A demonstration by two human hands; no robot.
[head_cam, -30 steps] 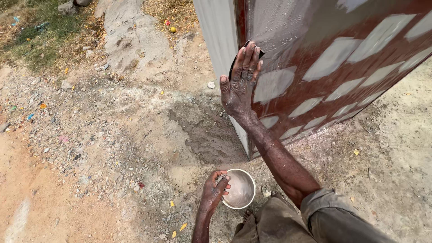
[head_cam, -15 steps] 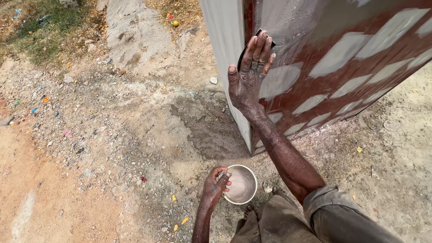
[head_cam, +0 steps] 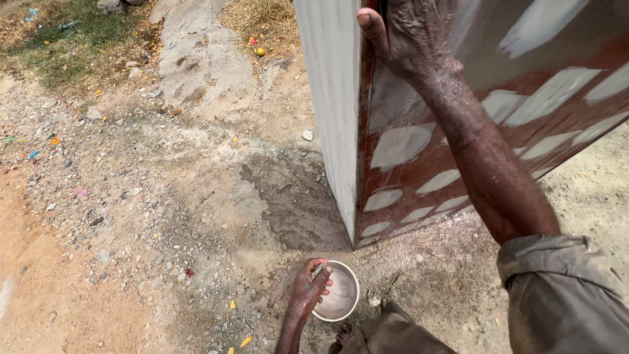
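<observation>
Against the upright panel [head_cam: 406, 170], right hand [head_cam: 409, 33] points skyward.

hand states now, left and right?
Left hand: fingers curled over the rim of the metal bowl.
Right hand: open, pressed against the glossy brown panel.

Sunlit bare dirt ground [head_cam: 131, 262] strewn with gravel, a damp patch [head_cam: 295, 210], grass [head_cam: 72, 46] beyond.

Door [head_cam: 498, 124] is glossy reddish-brown with pale grey patches; its edge grey. Bowl [head_cam: 337, 295] is silver. Sleeve [head_cam: 563, 295] is grey-brown.
</observation>
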